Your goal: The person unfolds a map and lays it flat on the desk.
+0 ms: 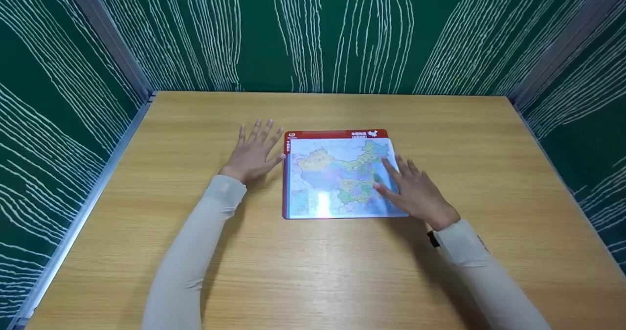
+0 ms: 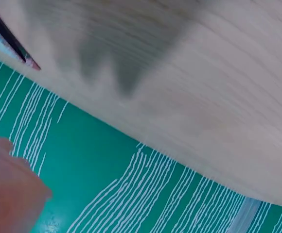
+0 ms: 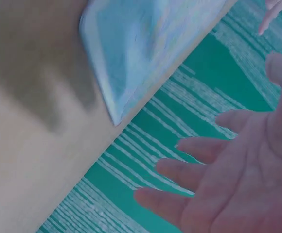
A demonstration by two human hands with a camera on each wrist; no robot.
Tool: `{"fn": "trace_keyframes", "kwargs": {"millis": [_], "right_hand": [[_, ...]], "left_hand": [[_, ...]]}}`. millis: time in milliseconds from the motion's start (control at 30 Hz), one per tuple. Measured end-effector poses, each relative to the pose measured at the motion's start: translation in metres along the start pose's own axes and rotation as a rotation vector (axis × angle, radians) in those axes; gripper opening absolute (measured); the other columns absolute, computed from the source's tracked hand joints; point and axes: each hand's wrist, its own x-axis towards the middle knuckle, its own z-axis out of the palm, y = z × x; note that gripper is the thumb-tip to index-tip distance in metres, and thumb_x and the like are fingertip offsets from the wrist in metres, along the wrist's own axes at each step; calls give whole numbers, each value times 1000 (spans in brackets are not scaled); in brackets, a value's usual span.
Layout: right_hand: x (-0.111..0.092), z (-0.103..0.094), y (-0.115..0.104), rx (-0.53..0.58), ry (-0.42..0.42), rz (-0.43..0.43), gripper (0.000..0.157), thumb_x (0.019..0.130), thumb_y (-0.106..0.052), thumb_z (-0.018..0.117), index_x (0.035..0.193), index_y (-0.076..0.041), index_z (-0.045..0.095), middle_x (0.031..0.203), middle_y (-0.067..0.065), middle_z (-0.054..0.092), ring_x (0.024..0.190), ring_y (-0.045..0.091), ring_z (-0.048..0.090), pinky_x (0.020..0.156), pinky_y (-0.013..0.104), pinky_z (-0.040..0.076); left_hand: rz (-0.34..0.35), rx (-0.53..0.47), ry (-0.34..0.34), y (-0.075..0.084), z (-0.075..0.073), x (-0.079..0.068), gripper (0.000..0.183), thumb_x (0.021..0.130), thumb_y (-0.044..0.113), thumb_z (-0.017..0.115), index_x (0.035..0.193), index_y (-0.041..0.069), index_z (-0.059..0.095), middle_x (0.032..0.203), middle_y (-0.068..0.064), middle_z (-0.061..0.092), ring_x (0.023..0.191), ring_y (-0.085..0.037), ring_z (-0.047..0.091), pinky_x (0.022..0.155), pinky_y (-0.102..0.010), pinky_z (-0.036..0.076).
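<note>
Plainly, the left hand [image 1: 253, 151] is released, its fingers fanned apart and its thumb directed toward the left edge of the map board [image 1: 337, 173], just beside it; whether that edge is touched cannot be told. The right hand [image 1: 415, 190] is likewise released, with its fingers spread, and in the right wrist view its palm is shown, raised above the surface [image 1: 318, 281]. From the head view, the right part of the board is overlapped by its forefinger and thumb. Between the two hands, the board is laid flat on the surface. Its face is printed with a map in yellow, green, blue and violet; its top is bordered by a red band [image 1: 323, 134] with white lettering, and its lower part is marked by a bright patch of glare [image 1: 323, 204]. Both forearms are covered by pale sleeves [image 1: 181, 271], and a small dark item [image 1: 433, 238] is seen at the right wrist. Shadows [image 2: 116, 53] are cast on the light, wood-grained surface. Farther out, the surface is bounded by green walls [image 1: 257, 36] covered with wavy white lines, and the far corners are lined by grey posts [image 1: 112, 32].
</note>
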Motion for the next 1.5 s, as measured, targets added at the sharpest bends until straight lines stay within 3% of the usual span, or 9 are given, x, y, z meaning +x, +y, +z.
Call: {"fn": "trace_keyframes", "kwargs": {"millis": [267, 567, 867, 1233, 1500], "right_hand": [[-11, 15, -11, -17, -22, -144, 77, 97, -55, 43, 153, -8, 21, 157, 26, 16, 141, 52, 18, 107, 67, 26], [-10, 25, -23, 38, -134, -114, 78, 96, -56, 44, 155, -12, 17, 159, 22, 11, 142, 52, 13, 104, 68, 30], [-9, 33, -25, 25, -201, -150, 71, 98, -49, 46, 154, -12, 22, 157, 27, 13, 140, 54, 16, 103, 64, 34], [-9, 35, -29, -22, -239, -156, 68, 97, -43, 52, 153, -13, 26, 157, 28, 13, 140, 54, 16, 102, 62, 38], [-11, 33, -28, -49, -211, -174, 66, 97, -42, 52, 152, -13, 29, 156, 28, 18, 138, 55, 20, 100, 62, 38]], "left_hand": [[47, -26, -131, 7, 12, 8, 78, 92, 65, 38, 155, 32, 6, 164, 3, 2, 150, -28, -4, 118, -54, -7], [74, -21, -230, 16, 12, 17, 79, 91, 66, 39, 155, 31, 9, 163, 2, 5, 151, -27, 4, 120, -55, 0], [77, -50, -326, 22, 16, 17, 72, 92, 61, 42, 153, 34, 15, 162, 6, 7, 151, -20, 3, 121, -50, 0], [56, -52, -368, 20, 22, 14, 73, 91, 65, 40, 152, 38, 14, 162, 10, 5, 151, -19, 3, 121, -51, 1], [49, -65, -366, 20, 22, 14, 72, 90, 65, 42, 152, 39, 14, 162, 11, 4, 150, -17, 1, 121, -50, 0]]}}
